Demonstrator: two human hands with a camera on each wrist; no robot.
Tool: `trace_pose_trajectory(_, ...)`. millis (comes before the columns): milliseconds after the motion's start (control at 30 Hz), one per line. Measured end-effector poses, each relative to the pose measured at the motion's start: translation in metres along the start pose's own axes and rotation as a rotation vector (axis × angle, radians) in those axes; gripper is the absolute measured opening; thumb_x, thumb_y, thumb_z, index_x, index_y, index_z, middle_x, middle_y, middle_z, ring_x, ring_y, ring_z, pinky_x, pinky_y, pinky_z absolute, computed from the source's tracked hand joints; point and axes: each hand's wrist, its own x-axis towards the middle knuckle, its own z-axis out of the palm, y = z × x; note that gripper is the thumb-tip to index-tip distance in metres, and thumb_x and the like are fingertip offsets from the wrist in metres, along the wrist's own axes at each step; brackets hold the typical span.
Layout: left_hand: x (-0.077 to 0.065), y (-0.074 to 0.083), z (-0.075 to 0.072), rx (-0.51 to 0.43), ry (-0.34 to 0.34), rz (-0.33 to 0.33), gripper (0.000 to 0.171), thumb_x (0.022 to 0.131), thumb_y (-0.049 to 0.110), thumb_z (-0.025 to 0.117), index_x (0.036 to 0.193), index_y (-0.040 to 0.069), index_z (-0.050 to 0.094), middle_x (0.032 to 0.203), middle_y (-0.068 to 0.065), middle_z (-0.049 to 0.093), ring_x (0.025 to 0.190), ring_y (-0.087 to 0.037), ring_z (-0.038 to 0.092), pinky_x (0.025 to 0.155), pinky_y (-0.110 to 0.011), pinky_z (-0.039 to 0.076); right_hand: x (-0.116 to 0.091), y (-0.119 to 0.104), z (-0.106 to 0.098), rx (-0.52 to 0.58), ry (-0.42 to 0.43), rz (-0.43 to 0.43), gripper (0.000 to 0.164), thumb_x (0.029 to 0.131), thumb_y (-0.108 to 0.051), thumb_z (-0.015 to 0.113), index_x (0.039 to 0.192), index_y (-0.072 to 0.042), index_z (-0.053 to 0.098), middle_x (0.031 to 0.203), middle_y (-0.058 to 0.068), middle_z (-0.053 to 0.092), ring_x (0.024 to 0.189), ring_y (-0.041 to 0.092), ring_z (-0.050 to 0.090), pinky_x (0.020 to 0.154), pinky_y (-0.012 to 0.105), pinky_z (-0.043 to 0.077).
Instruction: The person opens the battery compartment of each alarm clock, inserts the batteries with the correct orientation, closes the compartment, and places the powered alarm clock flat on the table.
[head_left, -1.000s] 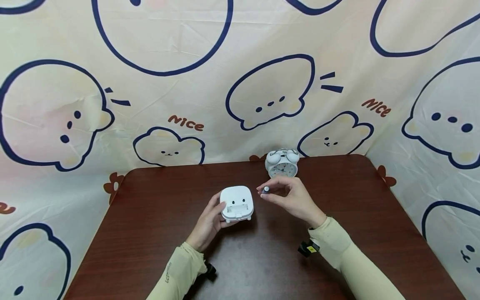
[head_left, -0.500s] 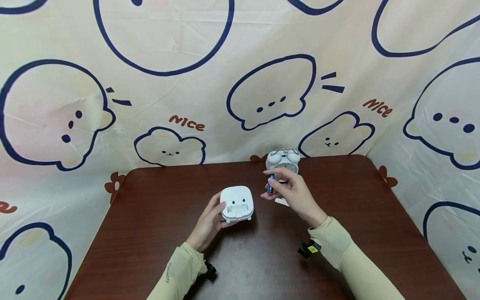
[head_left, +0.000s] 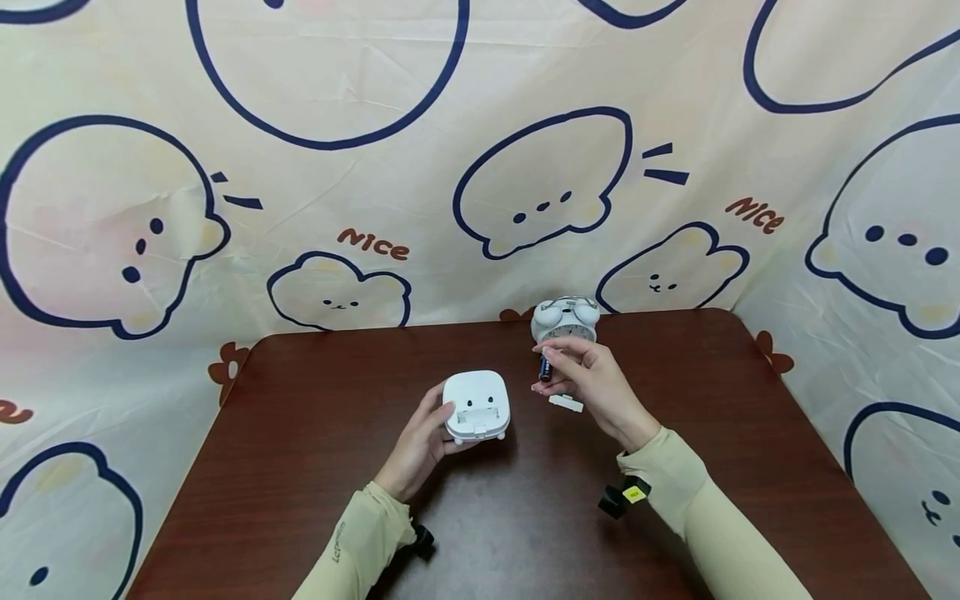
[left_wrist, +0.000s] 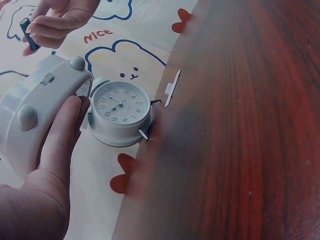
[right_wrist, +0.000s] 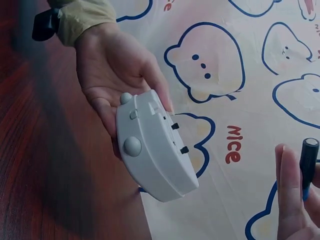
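My left hand (head_left: 416,446) holds a white rounded-square device (head_left: 476,390), its back facing up. Two small black knobs and an open battery compartment show on that back. In the right wrist view the thumb lies along one edge of the device (right_wrist: 152,145), and round feet stick out of its side. Over to the right, my right hand (head_left: 596,383) pinches a dark cylindrical battery with a blue end (head_left: 545,369) between thumb and fingers, apart from the device. Below that hand, a small white battery cover (head_left: 566,403) lies on the table.
Behind the right hand, a white twin-bell alarm clock (head_left: 565,315) stands at the far edge of the dark brown table (head_left: 315,417). A cream cloth (head_left: 420,200) with cartoon outlines hangs behind and along both sides.
My right hand has shifted slightly right and turned the battery from end-on to upright, then end over end. The battery cover has come into view beneath it. The left hand stays nearly still.
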Motion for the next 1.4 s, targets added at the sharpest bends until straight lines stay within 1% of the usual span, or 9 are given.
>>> trace_pose_trajectory(100,0.0,0.0,0.0,-0.001,-0.002,-0.001,0.052,0.112,0.023,0.044,0.159,0.015,0.026,0.133,-0.009,0.058,0.1,-0.016,0.074,0.091,-0.039,0.06,0.0,0.001,-0.001,-0.01,-0.009,0.008,0.037,0.104,-0.017,0.064,0.131,0.007,0.062,0.09,0.009,0.069,0.078,0.023,0.078,0.077,0.035,0.064)
trace_pose_trajectory(200,0.0,0.0,0.0,-0.001,-0.004,0.0,0.051,0.112,0.023,0.044,0.159,0.014,0.026,0.132,-0.009,0.059,0.1,-0.016,0.074,0.091,-0.039,0.06,0.0,0.001,0.0,-0.011,-0.017,-0.015,0.037,0.103,-0.016,0.065,0.133,0.006,0.062,0.092,0.009,0.068,0.08,0.023,0.078,0.078,0.036,0.064)
trace_pose_trajectory(433,0.001,0.0,0.001,0.0,-0.006,0.004,0.052,0.112,0.023,0.044,0.159,0.014,0.026,0.13,-0.008,0.06,0.099,-0.016,0.074,0.091,-0.039,0.06,-0.005,0.0,0.004,-0.103,-0.004,-0.157,0.036,0.102,-0.01,0.066,0.136,0.001,0.063,0.09,0.011,0.066,0.08,0.024,0.078,0.074,0.038,0.064)
trace_pose_trajectory(533,0.0,0.0,0.001,-0.001,-0.015,0.008,0.053,0.112,0.024,0.045,0.16,0.014,0.025,0.131,-0.007,0.06,0.101,-0.016,0.074,0.092,-0.039,0.06,-0.007,0.0,0.005,-0.157,0.009,-0.19,0.037,0.101,-0.009,0.068,0.136,-0.001,0.063,0.092,0.011,0.068,0.077,0.02,0.077,0.072,0.037,0.064)
trace_pose_trajectory(667,0.0,0.001,0.0,-0.001,-0.023,0.011,0.055,0.112,0.025,0.045,0.161,0.015,0.023,0.133,-0.008,0.06,0.103,-0.017,0.073,0.094,-0.04,0.059,-0.008,0.002,0.006,-0.213,0.026,-0.206,0.03,0.098,-0.008,0.072,0.127,-0.002,0.068,0.095,0.011,0.073,0.077,0.018,0.075,0.074,0.037,0.064)
trace_pose_trajectory(833,0.0,0.001,0.001,0.008,-0.011,-0.003,0.055,0.111,0.026,0.045,0.161,0.016,0.024,0.134,-0.009,0.059,0.102,-0.016,0.074,0.093,-0.039,0.06,-0.008,0.003,0.007,-0.224,-0.011,-0.213,0.02,0.094,-0.004,0.075,0.113,-0.002,0.069,0.099,0.018,0.077,0.083,0.022,0.077,0.076,0.038,0.064)
trace_pose_trajectory(1000,0.0,0.001,0.001,0.019,0.0,-0.013,0.054,0.111,0.026,0.045,0.16,0.016,0.024,0.132,-0.009,0.06,0.1,-0.016,0.074,0.092,-0.039,0.06,-0.009,0.007,0.009,-0.256,-0.081,-0.201,0.018,0.091,-0.003,0.077,0.109,-0.003,0.071,0.107,0.017,0.077,0.088,0.017,0.078,0.075,0.032,0.063)
trace_pose_trajectory(1100,0.0,0.001,0.002,0.017,0.0,-0.015,0.054,0.112,0.026,0.045,0.16,0.016,0.025,0.131,-0.009,0.06,0.1,-0.016,0.074,0.092,-0.039,0.06,-0.009,0.01,0.011,-0.261,-0.118,-0.192,0.019,0.09,-0.004,0.08,0.107,-0.005,0.073,0.11,0.015,0.077,0.089,0.018,0.078,0.078,0.033,0.063)
trace_pose_trajectory(1400,0.001,0.001,0.001,0.015,-0.007,-0.009,0.055,0.112,0.026,0.044,0.161,0.016,0.023,0.13,-0.008,0.06,0.1,-0.016,0.073,0.093,-0.039,0.06,-0.009,0.019,0.018,-0.288,-0.135,-0.219,0.017,0.087,-0.004,0.083,0.102,-0.008,0.077,0.105,0.011,0.072,0.091,0.018,0.074,0.079,0.031,0.063)
